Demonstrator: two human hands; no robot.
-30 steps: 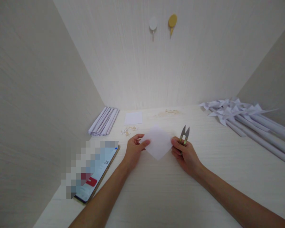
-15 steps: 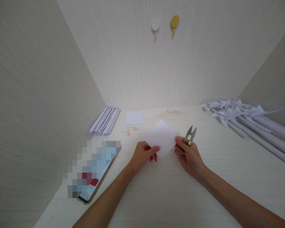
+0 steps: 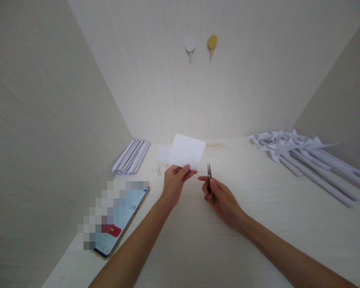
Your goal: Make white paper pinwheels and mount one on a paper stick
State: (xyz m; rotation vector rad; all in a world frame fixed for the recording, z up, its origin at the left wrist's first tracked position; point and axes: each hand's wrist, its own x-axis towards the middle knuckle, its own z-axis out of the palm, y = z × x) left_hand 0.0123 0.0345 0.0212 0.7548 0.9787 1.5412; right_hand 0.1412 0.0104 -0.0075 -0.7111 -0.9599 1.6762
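Observation:
Pinched between the thumb and fingers of my left hand point(image 3: 176, 182) is a white square sheet of paper point(image 3: 187, 150), raised above the table and tilted. My right hand point(image 3: 220, 196) is closed around a pair of thread snips point(image 3: 210, 182), whose blades point away from me and lie close together. The index finger of that hand stretches toward the paper without touching it. Behind the held sheet lies another white paper point(image 3: 162, 153), partly covered from view. Small cotton-tipped pieces point(image 3: 159, 169) are scattered just left of my left hand.
Rolled paper tubes point(image 3: 132, 157) are stacked at the back left. A phone point(image 3: 123, 220) lies at the left, partly pixelated. Paper pinwheels point(image 3: 279, 144) with long paper sticks point(image 3: 321, 180) are piled at the right. Two hooks, one white point(image 3: 190, 46), one yellow point(image 3: 212, 42), are on the wall.
My right hand has let go of the paper and moved left, turning the snips upright with blades closer together. My left hand has lifted and rotated the sheet. The view has shifted slightly.

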